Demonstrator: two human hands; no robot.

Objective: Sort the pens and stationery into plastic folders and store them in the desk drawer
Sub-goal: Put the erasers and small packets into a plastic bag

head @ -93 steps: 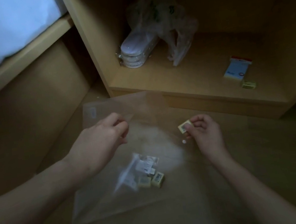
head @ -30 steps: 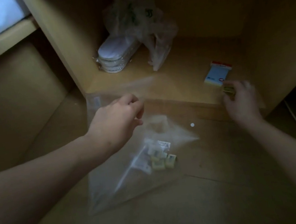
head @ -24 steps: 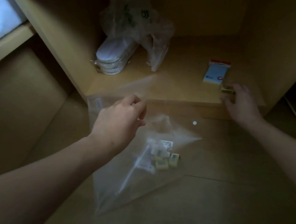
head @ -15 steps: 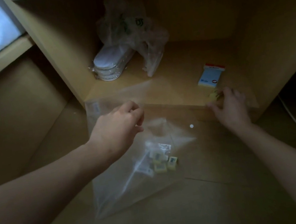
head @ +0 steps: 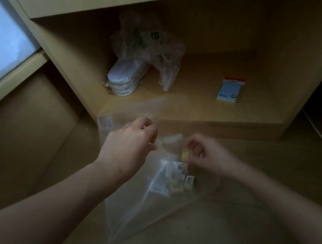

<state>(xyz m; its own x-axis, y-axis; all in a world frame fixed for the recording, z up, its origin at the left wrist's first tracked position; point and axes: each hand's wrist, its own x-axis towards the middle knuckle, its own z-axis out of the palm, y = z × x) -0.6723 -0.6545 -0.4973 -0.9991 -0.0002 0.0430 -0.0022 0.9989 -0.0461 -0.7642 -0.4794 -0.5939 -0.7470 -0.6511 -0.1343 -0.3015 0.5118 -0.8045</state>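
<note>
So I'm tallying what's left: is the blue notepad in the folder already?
No, the blue notepad lies on the cabinet shelf, outside the plastic folder.

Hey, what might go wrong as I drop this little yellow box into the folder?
The left hand holds only the clear plastic folder by its top edge; if the opening sags, the small yellow box in the right hand may miss. The dim light also makes the opening hard to see.

Both forearms reach forward, left hand (head: 129,141) with fingers curled in a pinch, right hand (head: 207,156) likewise.
</note>
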